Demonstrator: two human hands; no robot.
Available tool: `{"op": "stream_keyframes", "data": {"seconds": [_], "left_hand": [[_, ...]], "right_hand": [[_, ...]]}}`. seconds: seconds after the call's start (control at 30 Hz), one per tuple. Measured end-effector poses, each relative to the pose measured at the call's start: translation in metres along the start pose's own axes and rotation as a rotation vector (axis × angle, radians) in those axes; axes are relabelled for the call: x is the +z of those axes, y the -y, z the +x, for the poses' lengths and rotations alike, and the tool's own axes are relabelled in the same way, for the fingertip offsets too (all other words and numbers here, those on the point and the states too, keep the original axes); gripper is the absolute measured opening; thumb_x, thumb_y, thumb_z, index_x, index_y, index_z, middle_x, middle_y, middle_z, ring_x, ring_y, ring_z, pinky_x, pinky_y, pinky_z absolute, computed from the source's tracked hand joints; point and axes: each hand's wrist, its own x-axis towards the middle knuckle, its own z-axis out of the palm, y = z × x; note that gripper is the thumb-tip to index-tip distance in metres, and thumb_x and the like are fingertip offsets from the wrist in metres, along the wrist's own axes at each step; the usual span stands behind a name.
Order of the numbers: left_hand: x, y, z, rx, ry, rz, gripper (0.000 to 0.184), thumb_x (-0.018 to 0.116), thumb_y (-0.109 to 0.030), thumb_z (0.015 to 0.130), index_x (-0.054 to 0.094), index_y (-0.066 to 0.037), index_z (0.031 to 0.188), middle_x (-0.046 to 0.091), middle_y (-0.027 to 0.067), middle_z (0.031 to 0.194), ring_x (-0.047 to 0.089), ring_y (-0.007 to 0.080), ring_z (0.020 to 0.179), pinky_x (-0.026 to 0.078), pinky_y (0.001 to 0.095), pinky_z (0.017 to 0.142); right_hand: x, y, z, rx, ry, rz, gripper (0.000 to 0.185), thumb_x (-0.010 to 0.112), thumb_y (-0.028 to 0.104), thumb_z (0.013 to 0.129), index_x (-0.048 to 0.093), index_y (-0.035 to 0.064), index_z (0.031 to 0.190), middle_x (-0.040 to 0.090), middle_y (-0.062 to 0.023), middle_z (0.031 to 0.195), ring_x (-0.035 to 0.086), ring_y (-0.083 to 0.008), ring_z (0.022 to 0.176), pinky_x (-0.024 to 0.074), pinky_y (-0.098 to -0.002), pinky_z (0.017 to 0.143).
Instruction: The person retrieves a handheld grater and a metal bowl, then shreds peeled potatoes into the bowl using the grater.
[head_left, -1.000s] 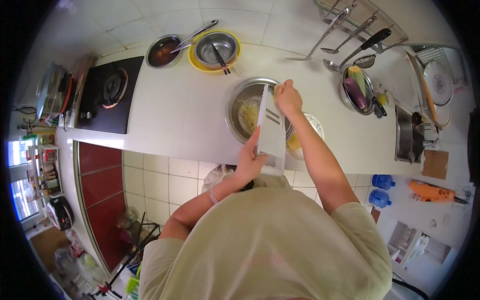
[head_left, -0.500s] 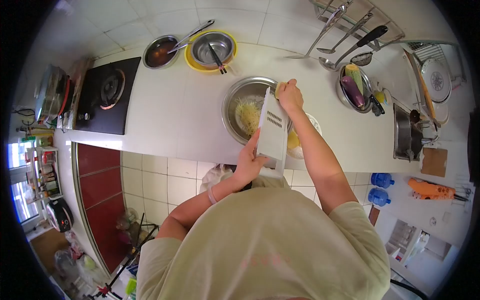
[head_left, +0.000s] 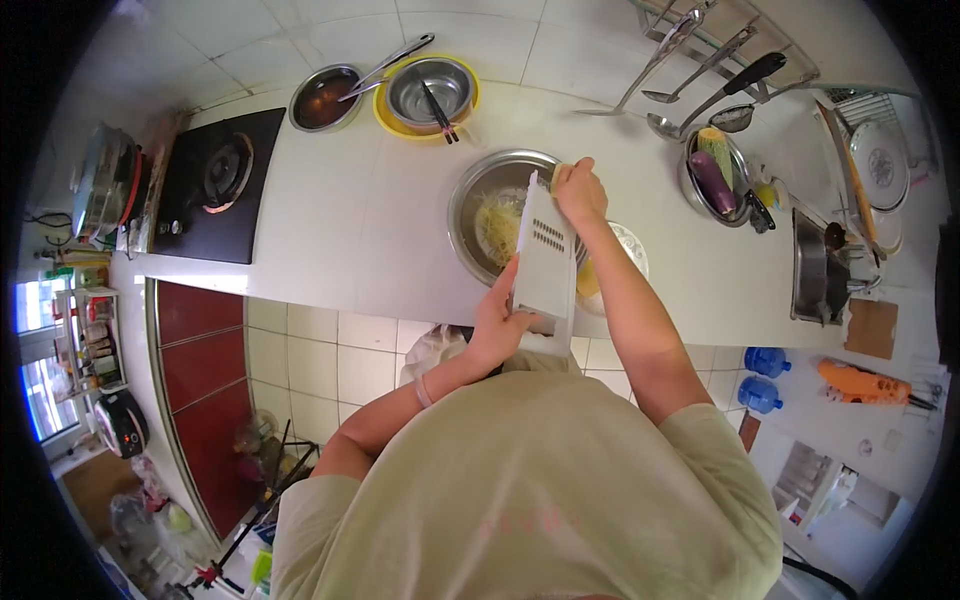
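My left hand (head_left: pixel 497 325) is wrapped round the lower side of a white grater (head_left: pixel 545 265), which slants across the rim of a steel bowl (head_left: pixel 462 225). Pale yellow shreds (head_left: pixel 498 225) lie in the bowl, partly covered by the grater. At the grater's upper end, my right hand (head_left: pixel 580 190) is closed on a potato (head_left: pixel 557 180); only a pale yellow edge of it shows past the fingers. Under my right forearm, a patterned plate (head_left: pixel 632 245) holds a yellow peeled piece (head_left: pixel 587 282), both partly hidden.
Behind the bowl are a steel basin in a yellow one (head_left: pixel 378 110) with chopsticks (head_left: pixel 438 112), and a pot (head_left: pixel 322 100) of brown liquid. A stove (head_left: pixel 215 185) is at left. To the right stand a bowl with an eggplant (head_left: pixel 712 182) and a sink (head_left: pixel 815 270); ladles (head_left: pixel 722 95) hang above.
The view has shifted slightly. Both hands, the grater and the potato stay in nearly the same place over the bowl.
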Motion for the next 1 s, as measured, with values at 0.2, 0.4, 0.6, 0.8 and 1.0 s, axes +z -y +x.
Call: {"op": "stream_keyframes", "data": {"seconds": [0.2,0.4,0.6,0.8,1.0], "left_hand": [[-0.006,-0.012,0.013,-0.081,-0.085,-0.135,0.085,0.052,0.018,0.073,0.018,0.0,0.15,0.045,0.0118,0.139,0.045,0.0146,0.124,0.042,0.0269,0.098],[-0.008,0.003,0.013,0.131,0.027,0.147,0.084,0.04,0.02,0.075,0.016,-0.007,0.151,0.037,0.0073,0.145,0.042,0.0195,0.128,0.052,0.0367,0.095],[-0.008,0.005,0.006,-0.025,0.039,-0.016,0.084,0.035,0.021,0.076,0.013,-0.009,0.151,0.036,0.0085,0.145,0.043,0.022,0.128,0.052,0.0375,0.095],[-0.006,-0.008,0.012,-0.013,-0.029,-0.163,0.085,0.044,0.02,0.072,0.018,-0.002,0.15,0.037,0.0114,0.145,0.041,0.0179,0.129,0.05,0.0276,0.092],[0.004,-0.007,0.003,0.012,0.056,-0.032,0.086,0.038,0.023,0.074,0.018,-0.008,0.151,0.036,0.007,0.145,0.04,0.019,0.13,0.05,0.0346,0.097]], "right_hand": [[-0.031,0.012,-0.089,-0.179,0.268,-0.028,0.034,0.039,0.03,0.095,0.045,-0.0028,0.103,0.065,-0.0267,0.077,0.064,-0.0431,0.074,0.05,-0.0518,0.068],[-0.001,0.009,-0.042,-0.155,0.138,-0.03,0.035,0.04,0.031,0.095,0.045,-0.0029,0.104,0.065,-0.0254,0.075,0.064,-0.043,0.073,0.0504,-0.0522,0.067],[-0.004,-0.001,-0.019,0.029,0.01,-0.031,0.037,0.042,0.032,0.094,0.044,-0.0041,0.102,0.065,-0.0252,0.076,0.064,-0.0428,0.076,0.0495,-0.0527,0.068],[-0.034,0.017,-0.089,-0.173,0.373,-0.061,0.036,0.04,0.032,0.095,0.042,-0.0031,0.099,0.065,-0.026,0.076,0.064,-0.0428,0.076,0.0489,-0.0535,0.068],[-0.004,-0.004,-0.007,-0.013,-0.05,-0.043,0.035,0.037,0.031,0.097,0.043,-0.0034,0.1,0.064,-0.0277,0.076,0.064,-0.0438,0.076,0.0485,-0.0542,0.069]]}}
